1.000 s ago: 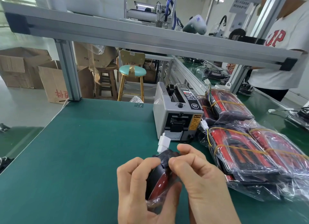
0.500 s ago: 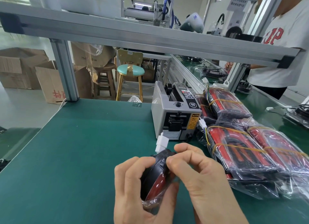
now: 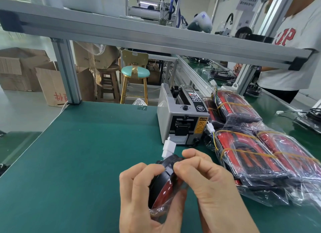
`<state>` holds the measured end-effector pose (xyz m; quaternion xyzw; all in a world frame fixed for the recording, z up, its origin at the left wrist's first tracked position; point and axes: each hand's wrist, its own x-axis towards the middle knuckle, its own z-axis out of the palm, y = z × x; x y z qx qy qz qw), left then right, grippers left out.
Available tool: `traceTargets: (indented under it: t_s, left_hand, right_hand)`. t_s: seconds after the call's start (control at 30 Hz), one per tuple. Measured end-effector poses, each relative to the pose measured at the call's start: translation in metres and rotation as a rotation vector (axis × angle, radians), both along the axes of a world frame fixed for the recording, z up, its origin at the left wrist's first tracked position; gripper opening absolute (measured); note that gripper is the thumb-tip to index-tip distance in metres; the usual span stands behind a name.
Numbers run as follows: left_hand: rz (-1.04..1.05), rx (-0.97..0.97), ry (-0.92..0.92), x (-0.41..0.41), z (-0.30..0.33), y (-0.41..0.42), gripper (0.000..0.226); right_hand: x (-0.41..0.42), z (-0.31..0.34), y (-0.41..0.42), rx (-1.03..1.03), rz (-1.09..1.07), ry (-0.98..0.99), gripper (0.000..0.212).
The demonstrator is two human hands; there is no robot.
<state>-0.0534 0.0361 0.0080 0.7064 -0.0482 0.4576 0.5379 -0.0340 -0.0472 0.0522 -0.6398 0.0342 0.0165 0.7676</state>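
Held just above the near middle of the bench (image 3: 78,163), between both hands: a black and red part (image 3: 161,184) in a thin clear bag (image 3: 156,210). Left hand (image 3: 139,194) wrapped round the black back, grip curled and closed on it. Right hand (image 3: 208,185) with thumb and forefinger pinching the far rim, through film or on bare plastic cannot be told.

Probably light, a stiff moulded shell, likely to scratch or crack if dropped. Slippery under the loose bag, so best taken by the hard rim, not by the film and not by the white plug (image 3: 168,146).

Standing on edge, red face turned right. Long axis running near to far, plug end pointing far and slightly up, toward the grey tape machine (image 3: 180,118). Banded bundles (image 3: 251,159) of like parts lying to the right.
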Motion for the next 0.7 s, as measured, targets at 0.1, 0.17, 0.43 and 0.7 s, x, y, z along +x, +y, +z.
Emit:
traceTargets:
  t_s: [0.1, 0.17, 0.43, 0.7]
  left_hand:
    - [-0.004, 0.081, 0.007, 0.002, -0.008, 0.004, 0.048]
    - [-0.014, 0.103, 0.009, 0.002, -0.009, 0.005, 0.048]
    - [0.042, 0.120, 0.043, 0.003, 0.001, 0.001, 0.026]
    - [0.045, 0.141, 0.029, 0.003, -0.001, 0.001, 0.026]
  right_hand:
    - [0.003, 0.003, 0.005, -0.049, -0.006, -0.081, 0.016]
    - [0.005, 0.002, 0.005, -0.063, -0.019, -0.079, 0.010]
    - [0.006, 0.002, 0.004, -0.141, -0.028, -0.090, 0.011]
    - [0.012, 0.007, -0.011, -0.256, 0.169, -0.105, 0.029]
